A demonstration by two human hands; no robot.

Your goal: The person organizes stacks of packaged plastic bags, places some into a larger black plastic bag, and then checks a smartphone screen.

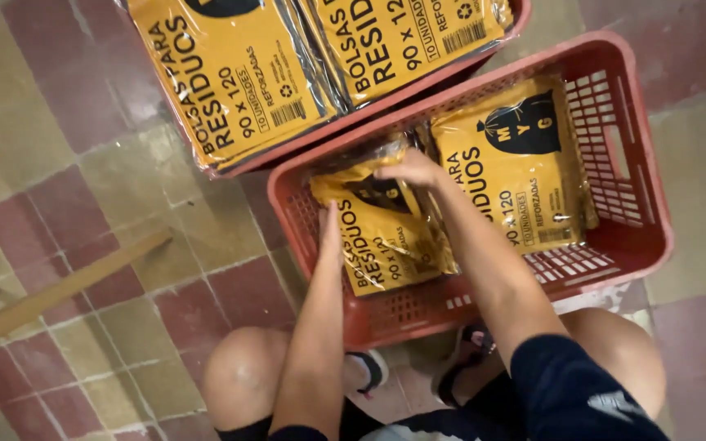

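A person crouches over a red plastic crate with latticed walls [614,98] that stands on a floor of red and beige tiles [67,163]. Both hands reach into the crate's left half and handle a yellow, plastic-wrapped flat packet of bags with black print [382,245], which lies tilted against the crate's near-left corner.

The left hand [330,224] lies along the packet's left edge with the fingers straight and together; most of its palm is hidden behind the wrist, so whether the thumb grips underneath cannot be told. The right hand [410,167] rests on the packet's top edge, fingers curled down over the crumpled clear wrapping; the fingertips are hidden by the wrapping and the grip itself is hard to make out.

A second yellow packet of the same kind [516,163] lies flat in the crate's right half, just beside the held one, its lower-left corner covered by the right forearm.

Behind the crate, a second red crate [418,90] is cut off by the top edge of the picture; two more yellow packets [230,73] lie across it, their upper parts out of view.

A pale wooden strip [59,290] lies on the tiles at the left, its far end cut off. The person's bare knees and sandalled feet [471,343] show at the bottom, partly hidden by the arms.
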